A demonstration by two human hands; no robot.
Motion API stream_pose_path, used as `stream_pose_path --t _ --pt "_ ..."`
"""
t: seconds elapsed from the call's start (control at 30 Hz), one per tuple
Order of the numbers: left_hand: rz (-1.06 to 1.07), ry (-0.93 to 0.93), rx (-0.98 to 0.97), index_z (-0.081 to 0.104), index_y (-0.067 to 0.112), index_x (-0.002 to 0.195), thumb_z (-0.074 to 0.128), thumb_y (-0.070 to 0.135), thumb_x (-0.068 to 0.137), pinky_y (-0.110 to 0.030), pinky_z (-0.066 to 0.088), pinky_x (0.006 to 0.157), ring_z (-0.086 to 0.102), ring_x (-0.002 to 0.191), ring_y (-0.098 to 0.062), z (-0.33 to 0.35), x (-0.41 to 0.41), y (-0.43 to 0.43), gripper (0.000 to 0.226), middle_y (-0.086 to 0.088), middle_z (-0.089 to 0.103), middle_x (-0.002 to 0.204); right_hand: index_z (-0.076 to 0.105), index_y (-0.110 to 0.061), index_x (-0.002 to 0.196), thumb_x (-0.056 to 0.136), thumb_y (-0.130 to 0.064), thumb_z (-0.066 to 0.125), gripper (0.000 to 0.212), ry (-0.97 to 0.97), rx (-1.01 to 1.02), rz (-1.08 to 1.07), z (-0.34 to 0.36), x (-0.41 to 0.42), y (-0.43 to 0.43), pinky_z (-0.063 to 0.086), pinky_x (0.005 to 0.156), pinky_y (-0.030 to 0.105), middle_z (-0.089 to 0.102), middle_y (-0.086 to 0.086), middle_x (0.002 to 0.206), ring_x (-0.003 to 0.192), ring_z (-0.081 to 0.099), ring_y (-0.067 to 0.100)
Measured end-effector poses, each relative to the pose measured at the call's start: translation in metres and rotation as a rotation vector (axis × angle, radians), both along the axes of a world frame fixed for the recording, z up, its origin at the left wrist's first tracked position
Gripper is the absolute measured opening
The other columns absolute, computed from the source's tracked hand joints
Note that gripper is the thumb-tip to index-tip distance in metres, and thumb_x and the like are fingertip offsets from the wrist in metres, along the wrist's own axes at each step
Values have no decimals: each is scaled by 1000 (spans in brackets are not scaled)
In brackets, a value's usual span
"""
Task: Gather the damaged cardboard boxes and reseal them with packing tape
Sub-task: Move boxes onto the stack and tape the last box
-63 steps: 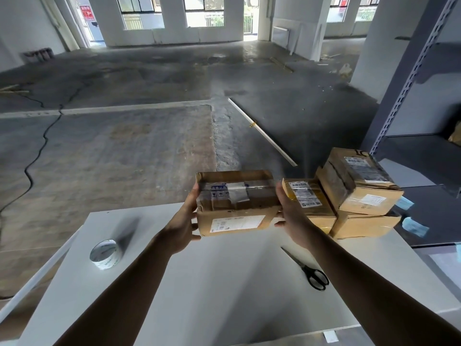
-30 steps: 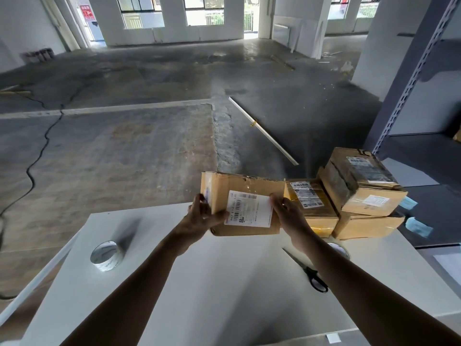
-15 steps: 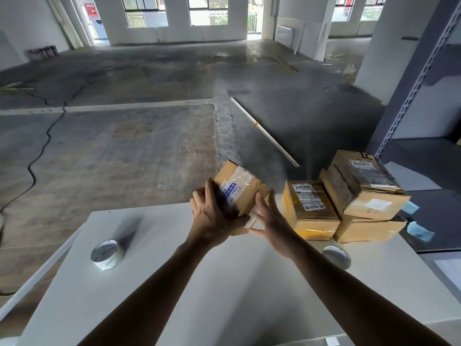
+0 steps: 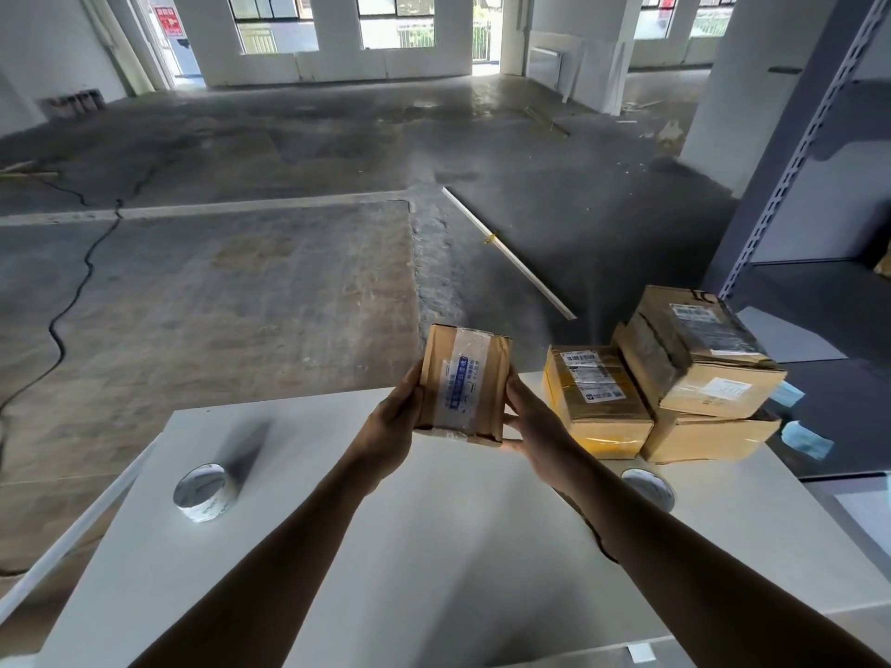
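Note:
I hold a small brown cardboard box [image 4: 463,383] above the far part of the white table [image 4: 385,547], its short end with clear tape and a blue label facing me. My left hand [image 4: 393,426] grips its left side and my right hand [image 4: 530,421] grips its right side and lower corner. A roll of clear packing tape [image 4: 205,491] lies on the table to the left. A second tape roll [image 4: 648,486] lies just right of my right forearm. Three more worn boxes are piled at the table's far right: a yellow-taped box [image 4: 595,402], a tilted top box [image 4: 699,359] and a bottom box [image 4: 708,438].
A grey metal shelving unit [image 4: 795,151] stands to the right of the table. Part of the black scissors [image 4: 595,537] shows under my right forearm. Beyond the table's far edge is bare concrete floor with a white pipe [image 4: 511,262] lying on it.
I have turned the box in my hands from its long labelled side to its short taped end. My view shifted slightly and the second tape roll came into view.

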State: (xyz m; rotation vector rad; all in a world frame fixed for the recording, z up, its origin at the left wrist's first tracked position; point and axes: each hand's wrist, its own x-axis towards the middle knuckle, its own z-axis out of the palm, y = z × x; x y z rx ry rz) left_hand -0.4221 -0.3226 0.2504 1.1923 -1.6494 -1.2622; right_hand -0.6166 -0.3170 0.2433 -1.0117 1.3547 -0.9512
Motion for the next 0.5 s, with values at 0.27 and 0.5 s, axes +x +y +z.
stream_pose_path --t 0.27,0.5 --pt "-118 -78 -50 28 44 149 56 27 100 -19 51 96 54 125 -3 1 4 0 58 20 53 138 30 -40 151 104 -55 24 50 10 -2 6 0 -2 0 39 109 50 38 -6 157 142 40 27" --pt "-83 -151 -134 31 39 144 81 20 81 -11 51 84 55 118 1 -2 0 3 83 16 53 137 36 -42 146 103 -53 31 44 1 -23 -13 -1 0 0 44 106 50 43 -8 153 139 45 27"
